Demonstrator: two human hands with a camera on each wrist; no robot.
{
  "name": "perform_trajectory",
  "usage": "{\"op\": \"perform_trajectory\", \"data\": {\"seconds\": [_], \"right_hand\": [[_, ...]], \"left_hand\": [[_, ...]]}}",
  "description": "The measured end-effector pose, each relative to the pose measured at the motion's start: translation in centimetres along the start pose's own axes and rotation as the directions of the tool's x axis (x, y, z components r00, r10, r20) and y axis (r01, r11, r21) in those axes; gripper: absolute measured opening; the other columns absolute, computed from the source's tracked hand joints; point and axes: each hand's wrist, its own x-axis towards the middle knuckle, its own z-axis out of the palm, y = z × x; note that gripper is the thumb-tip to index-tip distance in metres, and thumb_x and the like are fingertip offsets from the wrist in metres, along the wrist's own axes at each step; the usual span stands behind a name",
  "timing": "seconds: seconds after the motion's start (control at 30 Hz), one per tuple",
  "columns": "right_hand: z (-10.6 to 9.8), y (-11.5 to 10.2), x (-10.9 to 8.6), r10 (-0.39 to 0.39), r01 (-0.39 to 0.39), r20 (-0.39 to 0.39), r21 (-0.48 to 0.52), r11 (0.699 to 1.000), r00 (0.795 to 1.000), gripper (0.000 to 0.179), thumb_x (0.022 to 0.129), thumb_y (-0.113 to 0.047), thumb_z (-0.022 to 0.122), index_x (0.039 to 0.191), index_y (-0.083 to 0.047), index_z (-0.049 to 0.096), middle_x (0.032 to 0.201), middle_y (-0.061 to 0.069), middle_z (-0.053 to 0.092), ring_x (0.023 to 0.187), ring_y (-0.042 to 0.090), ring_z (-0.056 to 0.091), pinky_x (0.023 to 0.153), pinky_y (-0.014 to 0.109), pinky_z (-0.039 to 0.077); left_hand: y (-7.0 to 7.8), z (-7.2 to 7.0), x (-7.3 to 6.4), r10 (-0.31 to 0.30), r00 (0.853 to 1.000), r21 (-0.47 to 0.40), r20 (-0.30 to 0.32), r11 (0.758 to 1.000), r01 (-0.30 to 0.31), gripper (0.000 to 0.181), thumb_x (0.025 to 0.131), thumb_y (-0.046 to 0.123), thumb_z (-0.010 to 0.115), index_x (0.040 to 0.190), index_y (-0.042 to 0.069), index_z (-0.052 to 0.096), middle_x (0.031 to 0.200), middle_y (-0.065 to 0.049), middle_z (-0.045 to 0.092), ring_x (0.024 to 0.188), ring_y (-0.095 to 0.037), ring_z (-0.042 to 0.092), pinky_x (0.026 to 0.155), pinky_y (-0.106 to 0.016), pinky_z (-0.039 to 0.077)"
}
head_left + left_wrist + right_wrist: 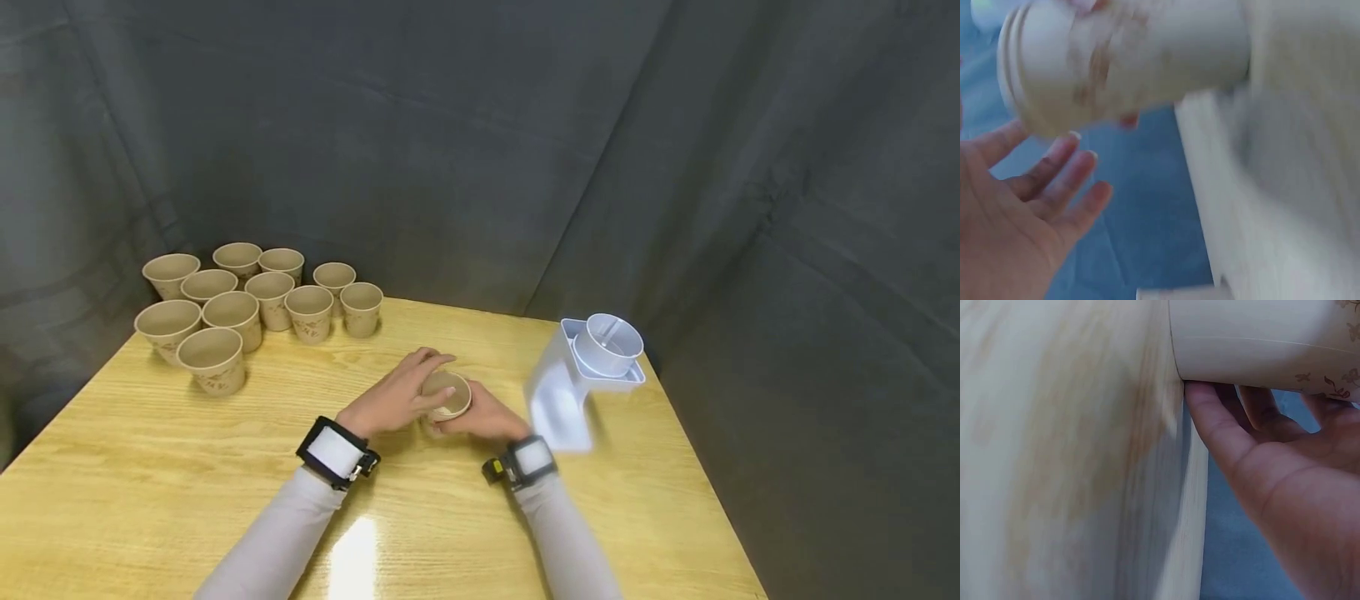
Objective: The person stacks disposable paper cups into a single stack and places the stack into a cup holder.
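I find the cup (457, 404) upright on the table (187, 483), between the hands. The right hand's (487, 412) grip is curled round its wall; the left hand's (405, 396) is apart, fingers loose at the rim. I judge light, even pressure best, as thin walls may buckle. The table is wood-toned, glossy; eleven cups (232, 317) stand far left, a white holder (562, 396) right, dark drapes (420, 150) behind.

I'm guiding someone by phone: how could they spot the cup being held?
On the yellowish wooden table, a group of beige cups stands at the far left and a white plastic stand at the right. Between them, near the middle, is an upright beige cup. Unlike the grouped cups, this one is apart, gripped by the right hand, with the left hand close by.
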Motion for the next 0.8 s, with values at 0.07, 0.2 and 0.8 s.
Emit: {"op": "perform_trajectory", "data": {"seconds": [0.07,0.2,0.8], "right_hand": [[0.1,0.0,0.0,-0.002,0.003,-0.013,0.034,0.999,1.0,0.067,0.077,-0.008,0.085,0.137,-0.006,0.057,0.126,0.012,0.067,0.113,0.024,0.064,0.102,0.039,0.05],[0.2,0.0,0.0,-0.009,0.011,-0.021,0.086,0.996,1.0,0.069,0.075,-0.006,0.085,0.138,-0.005,0.056,0.129,0.016,0.065,0.117,0.03,0.062,0.105,0.044,0.048],[0.5,0.0,0.0,0.017,-0.014,-0.028,0.122,0.992,0.999,0.071,0.074,0.002,0.083,0.139,-0.001,0.055,0.132,0.021,0.062,0.122,0.038,0.059,0.108,0.048,0.045]], "left_hand": [[-0.7,-1.2,-0.2,0.009,0.998,0.018,-0.06,1.0,-0.008,0.056,0.102,0.037,0.06,0.149,0.009,0.048,0.142,-0.013,0.049,0.13,-0.031,0.049,0.108,-0.052,0.044],[-2.6,-3.7,-0.7,0.002,0.974,0.068,-0.228,0.998,0.014,0.05,0.098,0.026,0.066,0.142,0.006,0.055,0.138,-0.016,0.051,0.129,-0.035,0.049,0.107,-0.055,0.042],[-7.6,-12.1,-7.2,-0.269,0.598,0.006,-0.755,0.909,0.416,0.034,0.087,0.007,0.068,0.118,-0.007,0.067,0.125,-0.033,0.052,0.124,-0.053,0.039,0.101,-0.067,0.026]]}}
